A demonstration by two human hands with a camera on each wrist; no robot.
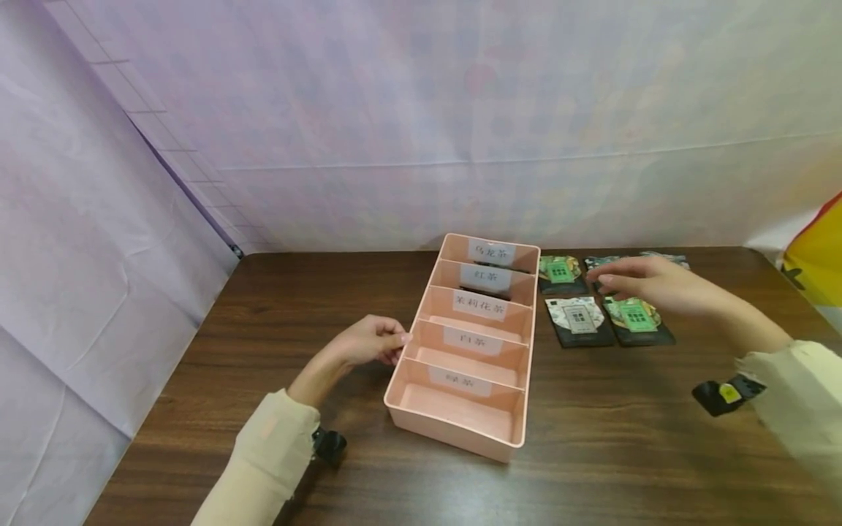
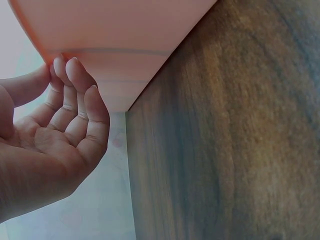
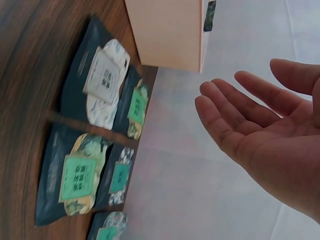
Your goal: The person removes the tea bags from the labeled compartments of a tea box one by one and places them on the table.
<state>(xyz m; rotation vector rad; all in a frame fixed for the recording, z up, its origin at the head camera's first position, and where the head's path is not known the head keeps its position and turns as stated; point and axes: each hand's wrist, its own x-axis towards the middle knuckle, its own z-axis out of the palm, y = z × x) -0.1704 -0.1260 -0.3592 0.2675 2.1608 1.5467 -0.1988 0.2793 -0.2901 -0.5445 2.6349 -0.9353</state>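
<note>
The box (image 1: 454,409) on the desk (image 1: 296,292) has packets (image 1: 485,294) in its two far compartments; the left hand (image 1: 365,340) pinches its rim. Pouches (image 1: 579,325) lie right of it, the right hand (image 1: 658,281) above (fingers loose, empty).

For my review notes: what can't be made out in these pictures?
Far-right packet: mostly behind the right hand in the head view; cut off by the lower edge in the right wrist view.
Dark items in the pink box: mostly hidden by dividers, head view.
White-fronted packet: fine print too small, head view; blurred, right wrist view.
</note>
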